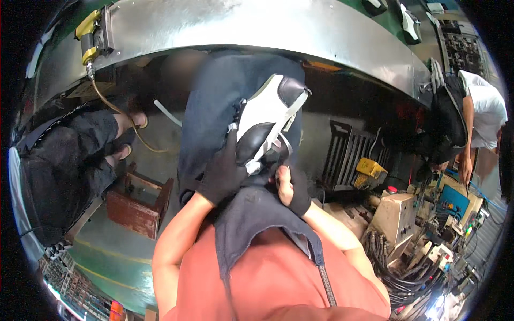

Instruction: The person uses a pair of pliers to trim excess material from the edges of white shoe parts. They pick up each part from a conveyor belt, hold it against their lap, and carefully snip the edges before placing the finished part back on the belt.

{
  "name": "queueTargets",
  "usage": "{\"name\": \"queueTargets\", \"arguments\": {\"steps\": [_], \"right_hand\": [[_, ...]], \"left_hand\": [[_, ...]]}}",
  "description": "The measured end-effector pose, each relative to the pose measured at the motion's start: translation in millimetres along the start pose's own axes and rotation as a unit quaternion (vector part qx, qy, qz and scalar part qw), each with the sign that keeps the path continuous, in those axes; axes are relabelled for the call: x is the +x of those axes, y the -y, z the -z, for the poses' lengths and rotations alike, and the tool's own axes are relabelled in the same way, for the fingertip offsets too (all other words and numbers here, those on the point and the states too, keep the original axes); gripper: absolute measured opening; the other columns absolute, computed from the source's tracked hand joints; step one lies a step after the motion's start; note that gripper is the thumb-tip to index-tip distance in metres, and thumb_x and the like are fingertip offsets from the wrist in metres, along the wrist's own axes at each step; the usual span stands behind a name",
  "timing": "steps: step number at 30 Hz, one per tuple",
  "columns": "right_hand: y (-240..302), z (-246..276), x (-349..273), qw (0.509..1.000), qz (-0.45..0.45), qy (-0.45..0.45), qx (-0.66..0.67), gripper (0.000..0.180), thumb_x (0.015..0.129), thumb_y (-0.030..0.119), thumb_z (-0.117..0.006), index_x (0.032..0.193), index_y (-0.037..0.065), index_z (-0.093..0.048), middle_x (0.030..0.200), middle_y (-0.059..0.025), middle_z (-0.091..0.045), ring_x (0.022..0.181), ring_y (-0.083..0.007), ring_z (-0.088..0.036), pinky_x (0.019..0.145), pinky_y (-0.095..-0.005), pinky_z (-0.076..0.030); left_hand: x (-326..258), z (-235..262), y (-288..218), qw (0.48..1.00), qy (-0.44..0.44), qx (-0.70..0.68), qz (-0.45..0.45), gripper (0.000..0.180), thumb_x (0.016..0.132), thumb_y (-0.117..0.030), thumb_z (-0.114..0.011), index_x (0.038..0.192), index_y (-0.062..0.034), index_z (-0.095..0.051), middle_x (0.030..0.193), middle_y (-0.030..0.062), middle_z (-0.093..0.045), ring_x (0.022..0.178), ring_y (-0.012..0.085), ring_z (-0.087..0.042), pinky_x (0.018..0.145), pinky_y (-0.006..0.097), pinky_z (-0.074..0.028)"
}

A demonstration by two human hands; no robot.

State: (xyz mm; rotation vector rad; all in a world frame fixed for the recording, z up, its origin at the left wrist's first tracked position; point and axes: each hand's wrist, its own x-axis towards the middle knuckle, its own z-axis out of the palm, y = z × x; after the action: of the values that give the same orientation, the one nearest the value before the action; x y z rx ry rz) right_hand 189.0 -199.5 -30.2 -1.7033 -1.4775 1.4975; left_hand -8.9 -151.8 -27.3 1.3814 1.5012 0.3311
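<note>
One black-and-white shoe, any lettering illegible

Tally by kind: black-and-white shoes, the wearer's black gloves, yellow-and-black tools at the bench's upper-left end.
Shoes: 3 (held shoe, upper-right shoe, shoe cut by the top edge)
Gloves: 2 (left glove, right glove)
Tools: 1 (yellow-and-black tool)
Total: 6

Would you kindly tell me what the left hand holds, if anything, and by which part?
The left hand holds a black-and-white shoe by its left side, near the end closest to the body.
</note>
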Motion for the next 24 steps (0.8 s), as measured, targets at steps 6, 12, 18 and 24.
{"name": "queueTargets", "arguments": {"steps": [6,12,18,24], "right_hand": [[-9.8,9.6,2.9,0.988,-0.104,-0.052,0.097,0.043,0.100,0.036,-0.038,0.080,0.002,-0.056,0.067,-0.0025,-0.053,0.061,-0.0137,-0.055,0.055,-0.0282,-0.046],[1.1,70.1,-20.4,0.994,-0.083,-0.029,0.071,0.041,0.100,0.038,-0.039,0.081,0.003,-0.052,0.067,-0.0041,-0.055,0.058,-0.0137,-0.060,0.053,-0.0275,-0.046],[26.7,88.9,7.4,0.986,-0.080,0.121,0.081,0.042,0.100,0.038,-0.040,0.084,0.002,-0.055,0.075,-0.0033,-0.057,0.064,-0.0133,-0.057,0.057,-0.0275,-0.045],[48.0,105.9,77.4,0.891,0.049,0.317,-0.322,0.042,0.095,0.038,-0.047,0.088,-0.002,-0.060,0.069,-0.0135,-0.058,0.064,-0.0210,-0.058,0.059,-0.0357,-0.045]], "left_hand": [[-14.4,29.4,10.1,0.996,-0.028,0.053,-0.072,0.092,0.068,-0.041,-0.079,0.136,0.0042,-0.035,0.116,0.0273,-0.057,0.100,0.0378,-0.061,0.082,0.042,-0.048],[-28.4,125.4,-61.6,0.953,-0.157,-0.243,-0.087,0.070,0.060,-0.011,-0.084,0.122,-0.0003,-0.052,0.114,0.0137,-0.060,0.108,0.0223,-0.058,0.092,0.034,-0.047],[55.7,-29.9,8.0,0.957,-0.215,-0.020,-0.195,0.070,0.082,-0.022,-0.066,0.137,0.0060,-0.033,0.132,0.0246,-0.047,0.125,0.0286,-0.046,0.104,0.035,-0.036],[35.1,-25.6,22.7,0.968,-0.026,-0.201,-0.146,0.074,0.083,-0.023,-0.066,0.140,0.0064,-0.028,0.137,0.0239,-0.041,0.126,0.0292,-0.043,0.104,0.036,-0.034]]}}
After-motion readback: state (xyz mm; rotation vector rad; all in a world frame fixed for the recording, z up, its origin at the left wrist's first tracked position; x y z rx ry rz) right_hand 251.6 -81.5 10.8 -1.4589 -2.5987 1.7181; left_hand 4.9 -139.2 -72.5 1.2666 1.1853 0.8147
